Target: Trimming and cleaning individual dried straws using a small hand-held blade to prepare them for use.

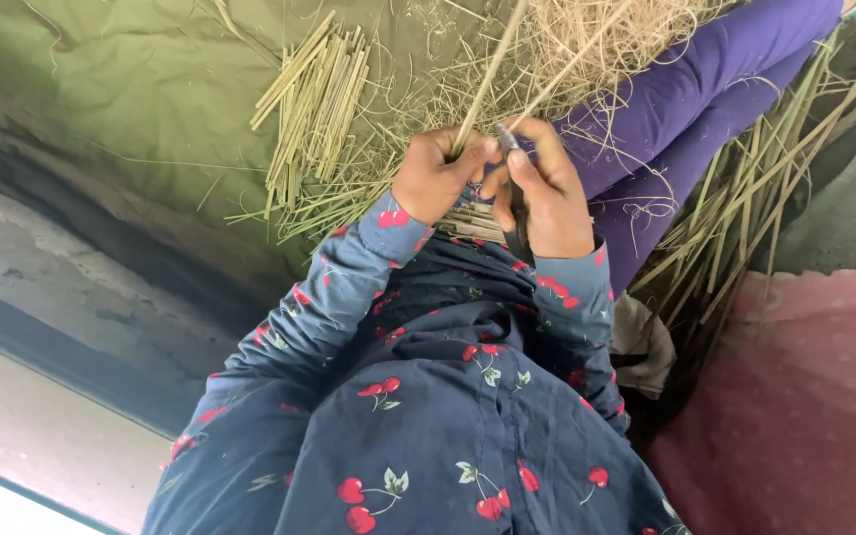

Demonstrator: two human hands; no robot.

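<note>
While I look down past the cherry-print sleeves (349,297), I find no true container here; what holds the loose material is a green cloth (131,89) spread over the ground, and on it lie a bundle of cut pale sticks (314,94) and a tangle of fine dry shavings (567,40). My left hand (433,178) is clenched round a thin straw-coloured stalk (492,69) that rises up and away from the fist. My right hand (547,193) is closed on a small dark-handled blade (509,149), whose tip sits against the stalk just beside the left fingers. Under both hands I see a flat stack of split strips (473,223) resting on the lap. A purple-clad leg (686,109) stretches across the upper right, with shavings clinging to it. More long stalks (745,228) fan out to the right of that leg. Lower right lies a pink dotted mat (804,396). Along the left runs a worn concrete ledge (61,287).
</note>
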